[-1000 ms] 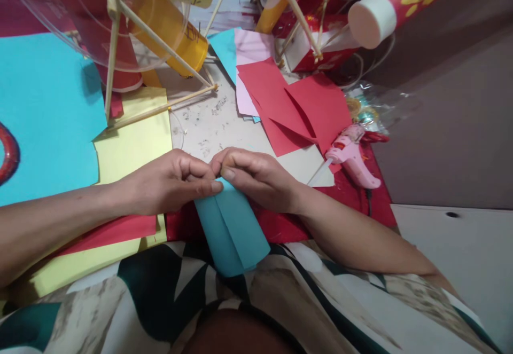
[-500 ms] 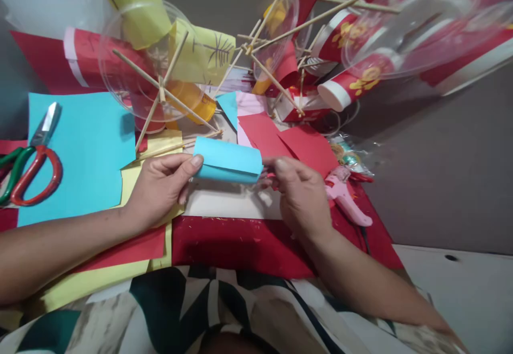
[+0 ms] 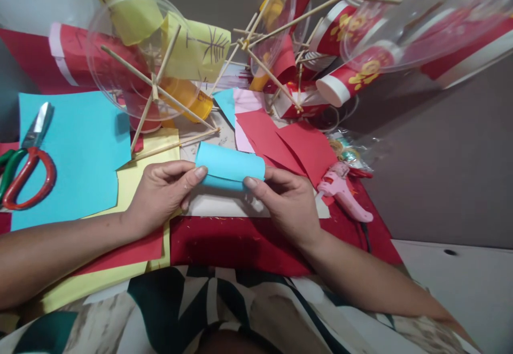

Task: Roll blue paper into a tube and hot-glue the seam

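Observation:
A light-blue paper tube (image 3: pixel 230 163) lies level between my two hands, its overlapping edge running along the side towards me. My left hand (image 3: pixel 168 186) pinches the left end, thumb on the seam. At the other end my right hand (image 3: pixel 290 202) grips the paper, with its thumb pressed over the seam and the fingers behind. Beneath the tube is a white sheet (image 3: pixel 224 204) on a red cloth (image 3: pixel 224 242). A pink glue gun (image 3: pixel 342 191) rests just right of my right hand.
Scissors (image 3: pixel 32 167) lie on a blue paper sheet (image 3: pixel 80 183) at the left. Red paper pieces (image 3: pixel 300 148) lie behind my right hand. A frame of wooden sticks (image 3: pixel 154 87) with a clear plastic disc stands at the back left; red paper cups (image 3: pixel 356 79) hang at the back right.
My right thumb has come down onto the seam, and the right hand now grips the tube's end more fully. The left hand keeps its pinch. The view has shifted slightly.

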Demonstrator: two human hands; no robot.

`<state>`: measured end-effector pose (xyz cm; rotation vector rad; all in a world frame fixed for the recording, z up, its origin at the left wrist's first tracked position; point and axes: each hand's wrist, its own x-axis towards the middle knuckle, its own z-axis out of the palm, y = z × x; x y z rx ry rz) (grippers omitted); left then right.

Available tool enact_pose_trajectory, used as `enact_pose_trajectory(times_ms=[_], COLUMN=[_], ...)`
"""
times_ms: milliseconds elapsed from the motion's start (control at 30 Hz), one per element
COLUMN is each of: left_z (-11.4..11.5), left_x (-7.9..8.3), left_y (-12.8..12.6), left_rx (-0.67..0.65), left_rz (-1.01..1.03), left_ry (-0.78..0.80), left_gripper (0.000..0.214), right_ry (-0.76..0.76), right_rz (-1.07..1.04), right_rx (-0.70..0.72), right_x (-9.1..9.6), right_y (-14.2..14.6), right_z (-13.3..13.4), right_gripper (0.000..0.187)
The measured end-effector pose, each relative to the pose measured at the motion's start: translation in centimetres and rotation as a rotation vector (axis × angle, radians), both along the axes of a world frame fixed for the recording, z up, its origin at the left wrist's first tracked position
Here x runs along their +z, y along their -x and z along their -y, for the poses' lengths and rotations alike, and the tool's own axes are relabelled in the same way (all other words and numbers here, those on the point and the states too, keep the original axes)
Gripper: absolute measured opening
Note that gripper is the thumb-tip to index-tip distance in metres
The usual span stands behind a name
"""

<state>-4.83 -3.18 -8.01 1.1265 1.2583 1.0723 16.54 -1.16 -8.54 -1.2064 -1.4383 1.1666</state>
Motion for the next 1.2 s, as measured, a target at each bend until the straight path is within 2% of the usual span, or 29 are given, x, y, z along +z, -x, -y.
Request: enact_pose_trajectory(times_ms=[133, 267, 400, 600, 733, 900, 1200], left_z=[-0.25, -0.41, -0.33, -0.16, -0.23, -0.4, 0.02], left_x=[0.02, 0.22, 0.41, 0.43, 0.5, 0.12, 0.54], left_y=[0.07, 0.24, 0.35, 0.07, -0.13, 0.09, -0.3], left_rx=[-0.103, -0.163, -0.133, -0.089, -0.136, -0.234, -0.214], left_rz=[0.075, 0.077, -0.027, -0.049, 0.048, 0.086, -0.072], left_ry=[0.09, 0.08, 0.016, -0.03, 0.037, 0.158, 0.005], left_gripper=[0.021, 0.022, 0.027, 0.027, 0.019, 0.013, 0.019], right_ry=[0.017, 0.037, 0.115, 0.238, 0.23, 0.217, 0.255], right_rz=[0.011, -0.026, -0.076, -0.133, -0.107, -0.144, -0.162], right_rx=[0.061, 0.126, 0.127, 0.104, 0.063, 0.157, 0.21], right_x=[0.28, 0.43, 0.33, -0.04, -0.05, 0.49, 0.02], right_y=[-0.27, -0.43, -0.36, -0.06, 0.07, 0.22, 0.15], right_z=[0.16, 0.26, 0.12, -0.02, 0.08, 0.28, 0.41], right_gripper=[0.021, 0.024, 0.031, 0.026, 0.028, 0.019, 0.01])
